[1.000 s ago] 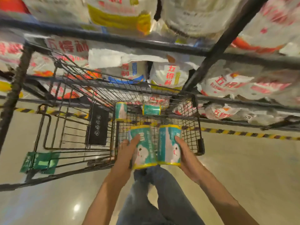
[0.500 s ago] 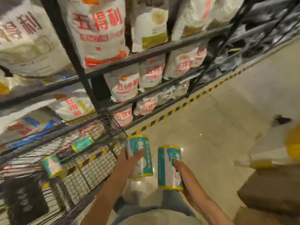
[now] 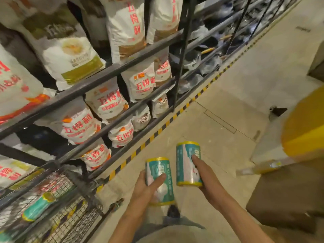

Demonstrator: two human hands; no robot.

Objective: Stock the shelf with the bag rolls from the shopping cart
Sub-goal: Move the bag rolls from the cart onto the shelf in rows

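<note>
Lower centre of the frame: the left hand (image 3: 142,187) grips a teal, yellow-rimmed bag roll (image 3: 160,180), thumb laid across its front face and the remaining fingers curled behind it. To its right and slightly higher, the right hand (image 3: 206,179) grips a second bag roll (image 3: 187,163), thumb along the front and fingers wrapped round the far side. The two rolls stand upright, near each other but apart, above the pale floor (image 3: 219,120). Lower left: the wire shopping cart (image 3: 70,207) with another roll (image 3: 37,206) lying inside. Upper left: the dark metal shelf (image 3: 105,72) bearing white sacks (image 3: 108,102).
</note>
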